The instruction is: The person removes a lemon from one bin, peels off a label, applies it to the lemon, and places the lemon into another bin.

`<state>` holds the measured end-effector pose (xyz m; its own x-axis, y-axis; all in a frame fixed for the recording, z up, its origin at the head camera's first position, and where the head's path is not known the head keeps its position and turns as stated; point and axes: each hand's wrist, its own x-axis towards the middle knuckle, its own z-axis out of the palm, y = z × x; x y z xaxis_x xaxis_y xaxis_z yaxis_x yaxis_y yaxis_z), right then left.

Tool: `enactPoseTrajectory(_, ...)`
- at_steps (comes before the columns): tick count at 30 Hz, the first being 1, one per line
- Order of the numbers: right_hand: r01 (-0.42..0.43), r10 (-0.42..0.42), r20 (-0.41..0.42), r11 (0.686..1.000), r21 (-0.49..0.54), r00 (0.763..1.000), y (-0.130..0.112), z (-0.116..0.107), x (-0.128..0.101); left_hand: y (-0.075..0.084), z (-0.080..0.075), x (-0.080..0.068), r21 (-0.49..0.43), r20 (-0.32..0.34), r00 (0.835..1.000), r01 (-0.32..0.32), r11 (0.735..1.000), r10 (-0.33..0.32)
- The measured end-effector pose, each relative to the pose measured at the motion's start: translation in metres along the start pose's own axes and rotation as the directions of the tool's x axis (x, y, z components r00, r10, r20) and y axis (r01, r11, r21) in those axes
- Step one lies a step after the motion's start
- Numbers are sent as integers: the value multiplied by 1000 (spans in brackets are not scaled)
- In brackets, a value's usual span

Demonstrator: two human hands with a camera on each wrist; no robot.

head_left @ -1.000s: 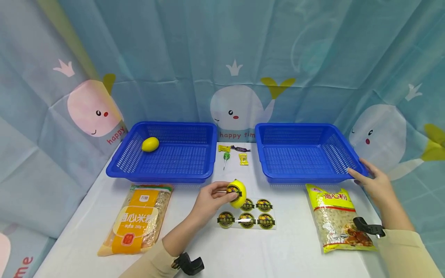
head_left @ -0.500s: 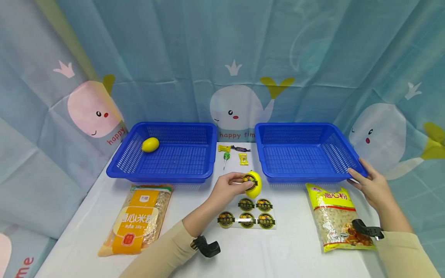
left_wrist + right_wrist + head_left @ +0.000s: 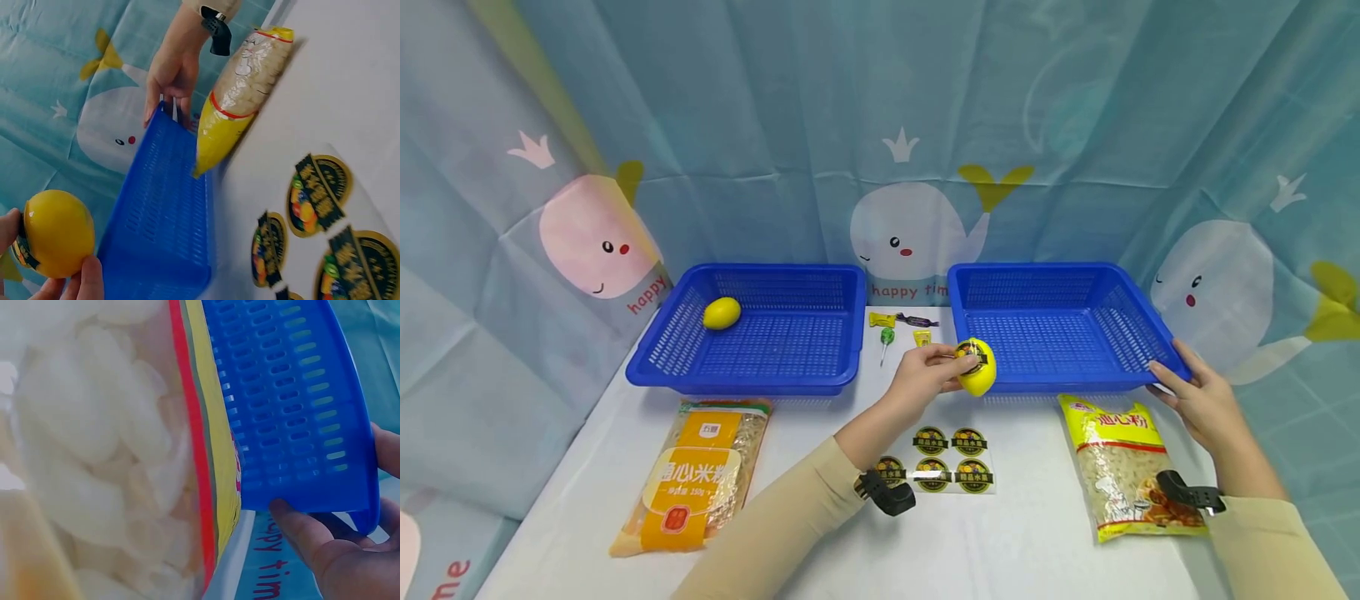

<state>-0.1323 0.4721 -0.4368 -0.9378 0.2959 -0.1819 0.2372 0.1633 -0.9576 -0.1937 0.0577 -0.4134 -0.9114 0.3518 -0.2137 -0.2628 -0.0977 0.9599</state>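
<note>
Near the middle of the head view, the left hand [image 3: 925, 377] pinches a yellow lemon [image 3: 977, 367] bearing a dark round sticker, its fingertips curled round the fruit, which is held in the air just in front of the near left corner of the right blue basket [image 3: 1060, 329]. At the right of the frame, the right hand [image 3: 1191, 392] grips that basket's near right corner, thumb over the rim and fingers curled under it, as the right wrist view also shows. Below the lemon, in the lower centre, a clear sheet of round stickers [image 3: 951, 458] lies on the white table [image 3: 1015, 542]. A yellow bag of pasta [image 3: 1120, 467] lies at lower right, just in front of the right basket. The left blue basket [image 3: 760, 329] sits left of centre with a second lemon [image 3: 722, 313] in its far left part. Between the baskets lie small wrapped sweets [image 3: 898, 321] and a green lollipop [image 3: 887, 340]. An orange bag of rice noodles [image 3: 696, 475] lies at lower left.
</note>
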Motion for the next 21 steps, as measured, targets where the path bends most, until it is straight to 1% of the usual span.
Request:
enactPoseTrajectory(4, 2, -2, 11, 999, 39, 1000, -1, 0, 0, 9, 12, 7, 30, -35, 999, 14, 999, -13)
enactPoseTrajectory(6, 0, 0, 13, 999, 37, 1000, -2, 0, 1, 13, 17, 11, 57, -73, 997, 22, 998, -18)
enactPoseTrajectory(11, 0, -1, 20, 999, 49, 1000, -1, -1, 3, 22, 27, 18, 154, -156, 988, 29, 988, -5)
enactPoseTrajectory(14, -1, 0, 23, 997, 77, 1000, -1, -2, 4, 24, 30, 19, 203, -177, 984, 41, 978, -4)
enactPoseTrajectory(17, 1, -2, 23, 998, 62, 1000, -1, -1, 4, 24, 32, 18, 241, -181, 983, 58, 969, -14)
enactPoseTrajectory(21, 1, -2, 19, 1000, 27, 1000, -1, -2, 3, 23, 32, 16, 284, -169, 985, 70, 956, -22)
